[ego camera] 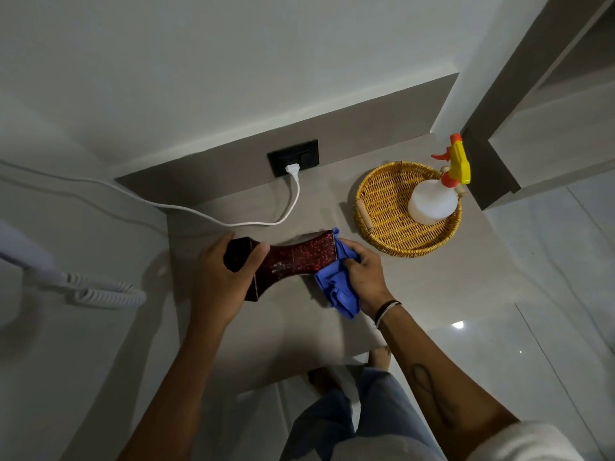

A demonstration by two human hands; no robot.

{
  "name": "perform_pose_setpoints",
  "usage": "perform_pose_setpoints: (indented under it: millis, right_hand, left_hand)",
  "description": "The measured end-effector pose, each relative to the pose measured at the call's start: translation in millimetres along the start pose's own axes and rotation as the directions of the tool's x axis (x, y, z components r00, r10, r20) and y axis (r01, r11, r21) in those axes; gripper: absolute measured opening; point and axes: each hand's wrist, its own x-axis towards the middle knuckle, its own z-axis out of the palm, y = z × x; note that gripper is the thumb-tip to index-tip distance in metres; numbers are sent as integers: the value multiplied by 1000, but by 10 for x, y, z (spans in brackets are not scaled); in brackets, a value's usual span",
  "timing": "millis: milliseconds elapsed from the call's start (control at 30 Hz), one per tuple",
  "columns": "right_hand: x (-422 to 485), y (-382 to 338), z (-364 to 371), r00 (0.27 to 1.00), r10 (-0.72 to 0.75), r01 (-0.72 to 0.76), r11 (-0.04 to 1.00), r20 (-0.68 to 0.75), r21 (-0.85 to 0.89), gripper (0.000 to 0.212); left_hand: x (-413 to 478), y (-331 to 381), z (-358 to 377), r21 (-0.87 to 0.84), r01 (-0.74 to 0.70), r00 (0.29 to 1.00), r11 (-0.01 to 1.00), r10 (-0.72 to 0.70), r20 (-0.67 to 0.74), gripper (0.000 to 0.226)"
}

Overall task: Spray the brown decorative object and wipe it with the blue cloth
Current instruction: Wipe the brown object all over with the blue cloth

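Observation:
The brown decorative object [296, 261], dark with red speckles and flared at both ends, is held sideways above the grey table [416, 281]. My left hand [223, 277] grips its left end. My right hand [364, 277] holds the blue cloth [336, 291] bunched against the object's right end, with part of the cloth hanging below the hand. The spray bottle [432, 201], white with a yellow and orange trigger head, stands apart in the wicker basket [379, 197] at the back right.
A white plug and cable [293, 194] run from the black wall socket [294, 156] across the back of the table to the left. A white coiled cord [106, 294] lies at the left. My legs and the glossy floor [532, 327] show below the table's front edge.

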Motion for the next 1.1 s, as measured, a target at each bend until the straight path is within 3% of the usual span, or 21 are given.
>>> perform_pose_setpoints:
  millis: [133, 200, 300, 367, 433, 533, 633, 700, 733, 800, 867, 933, 1100]
  right_hand:
    - [115, -92, -62, 998, 57, -57, 997, -3, -43, 46]
    - [164, -167, -107, 997, 71, -71, 993, -9, -96, 42]
    - [140, -232, -87, 999, -3, -7, 978, -49, -206, 43]
    - [-3, -248, -20, 976, -170, 115, 932, -134, -345, 47]
    - [-208, -221, 30, 898, -403, 273, 824, -176, -496, 51]
    - [-524, -189, 137, 741, -666, 608, 610, 88, -508, 51]
    - [-792, -103, 432, 579, -678, 815, 464, 453, -346, 45]
    - [-796, 53, 550, 510, -651, 858, 336, 562, -389, 50]
    - [-722, 104, 526, 508, -641, 854, 286, 576, -435, 53]
    - [-498, 115, 351, 586, -587, 787, 252, 558, -563, 55]
    - [-270, 6, 132, 710, -523, 662, 267, 472, -700, 56]
    - [-194, -94, 65, 762, -496, 605, 318, 416, -730, 58]
    - [-697, -45, 575, 579, -697, 798, 378, 423, -470, 44]
  left_hand:
    - [39, -80, -128, 105, -117, 946, 988, 78, 314, 137]
    - [10, -190, -136, 142, -178, 918, 974, 112, 380, 153]
    - [-30, -293, -93, 91, -243, 926, 966, 203, 319, 140]
    - [-18, -311, -49, 98, -316, 928, 944, 286, 239, 114]
    - [-18, -324, -21, 107, -352, 924, 930, 327, 200, 91]
    - [-55, -356, 7, 80, -311, 940, 947, 294, 174, 84]
    - [-48, -357, 73, 16, -320, 934, 947, 313, 174, 77]
    - [-69, -348, 89, -1, -337, 929, 941, 333, 164, 79]
    - [-77, -340, 84, 28, -337, 932, 941, 329, 154, 82]
    - [-109, -338, 65, 104, -315, 944, 943, 301, 135, 88]
    - [-147, -320, 65, 145, -302, 950, 942, 286, 125, 94]
    - [-140, -243, 94, 173, -302, 951, 938, 283, 127, 95]
    - [-125, -116, 133, 131, -334, 939, 933, 318, 132, 72]
